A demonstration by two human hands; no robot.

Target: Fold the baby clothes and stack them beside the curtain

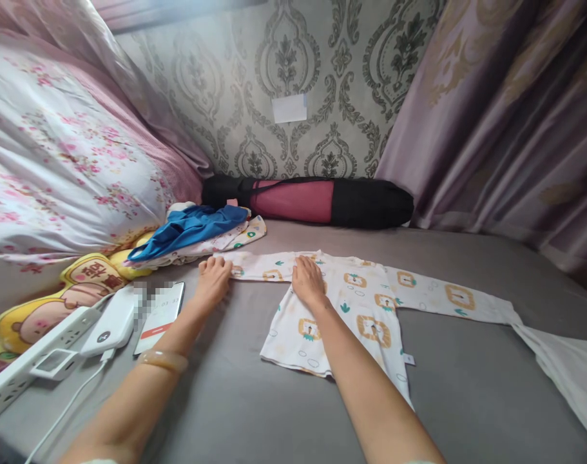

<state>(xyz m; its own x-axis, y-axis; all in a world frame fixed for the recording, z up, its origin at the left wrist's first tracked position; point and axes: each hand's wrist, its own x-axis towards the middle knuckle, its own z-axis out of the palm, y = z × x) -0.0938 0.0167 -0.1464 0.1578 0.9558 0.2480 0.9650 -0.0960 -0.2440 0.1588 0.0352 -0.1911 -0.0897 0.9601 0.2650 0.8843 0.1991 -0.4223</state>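
While the shirt (351, 309) is lying on the grey sheet (220, 386), sleeves (433, 293) already out and seemingly little smoothing left, my left hand (212, 280) is curling over a cuff (235, 265), my right hand (308, 281) is resting near that shoulder (328, 269), and I can't tell whether either is pinching.

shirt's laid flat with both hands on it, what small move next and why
Probably fold the sleeve at the left hand inward over the shirt: that hand is at its cuff end, the right hand rests near the shoulder, and both sleeves lie stretched outward.
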